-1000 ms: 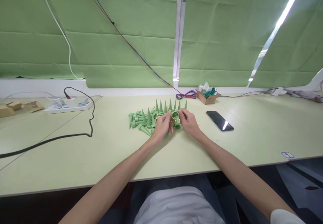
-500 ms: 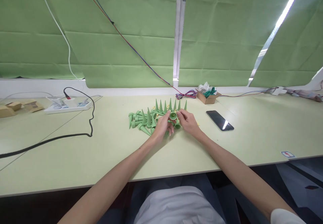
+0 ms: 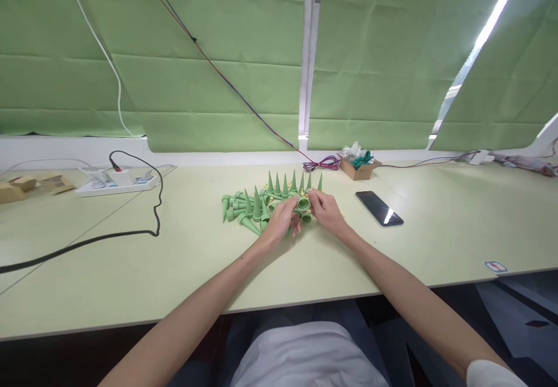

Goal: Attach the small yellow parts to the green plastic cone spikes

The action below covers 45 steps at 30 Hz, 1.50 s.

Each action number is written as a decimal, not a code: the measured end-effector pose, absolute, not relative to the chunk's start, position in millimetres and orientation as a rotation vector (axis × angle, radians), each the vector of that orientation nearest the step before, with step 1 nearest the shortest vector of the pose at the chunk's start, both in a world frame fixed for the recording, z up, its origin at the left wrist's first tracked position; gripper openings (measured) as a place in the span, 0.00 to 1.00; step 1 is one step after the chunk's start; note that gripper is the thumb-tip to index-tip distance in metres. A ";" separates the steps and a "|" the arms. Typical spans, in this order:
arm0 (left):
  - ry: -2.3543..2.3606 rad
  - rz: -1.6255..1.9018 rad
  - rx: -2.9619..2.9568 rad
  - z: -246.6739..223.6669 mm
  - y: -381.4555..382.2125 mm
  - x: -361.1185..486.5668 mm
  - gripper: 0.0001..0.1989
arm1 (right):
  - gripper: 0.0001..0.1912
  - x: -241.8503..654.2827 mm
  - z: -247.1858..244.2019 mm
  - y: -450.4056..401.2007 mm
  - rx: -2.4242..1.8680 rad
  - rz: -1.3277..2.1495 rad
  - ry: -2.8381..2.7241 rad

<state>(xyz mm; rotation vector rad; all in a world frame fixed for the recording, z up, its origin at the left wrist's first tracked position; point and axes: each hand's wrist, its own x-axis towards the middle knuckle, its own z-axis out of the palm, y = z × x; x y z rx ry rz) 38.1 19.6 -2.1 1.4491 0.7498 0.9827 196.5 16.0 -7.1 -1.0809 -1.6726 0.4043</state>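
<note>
My left hand (image 3: 281, 219) is closed around a green cone-shaped piece (image 3: 303, 203), whose round hollow end faces me. Right beside that rim, the fingers of my right hand (image 3: 325, 208) are pinched together; what they hold, if anything, is too small to make out. Several green spikes (image 3: 257, 205) with round caps surround the hands, some standing upright in a row behind them, others lying on their sides to the left. Small yellow pieces (image 3: 302, 188) show among the green ones.
A black phone (image 3: 379, 208) lies right of my hands on the pale table (image 3: 187, 271). Behind it stand a small cardboard box (image 3: 360, 169) and a coiled cable (image 3: 325, 164). At the left are a white power strip (image 3: 117, 185), a black cable (image 3: 157, 212) and cardboard pieces (image 3: 24, 183).
The hollow end of the held green piece has shifted slightly right and down, and turned a little. My left fingers have moved slightly over it; my right hand has barely moved.
</note>
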 end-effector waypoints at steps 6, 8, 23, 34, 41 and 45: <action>0.755 0.966 1.521 -1.8 18.5 35.5 0.21 | 0.26 197.4 -7.8 16.5 -1.092 0.439 -1.655; 0.756 0.973 1.529 -0.3 18.4 35.2 0.19 | 0.26 197.6 -7.5 16.2 -1.096 0.434 -1.660; 0.786 1.103 1.758 4.0 14.7 36.5 0.21 | 0.25 197.6 -6.8 17.9 -1.147 0.318 -1.777; 0.920 1.226 2.034 -6.4 15.9 37.5 0.07 | 0.26 196.4 -10.6 22.3 -1.164 0.389 -1.737; 0.930 1.371 2.200 -11.5 20.1 36.4 0.05 | 0.27 192.2 -13.1 24.5 -1.139 0.429 -1.726; 0.933 1.400 2.195 -11.5 20.5 35.7 0.05 | 0.26 191.4 -14.3 24.8 -1.125 0.437 -1.724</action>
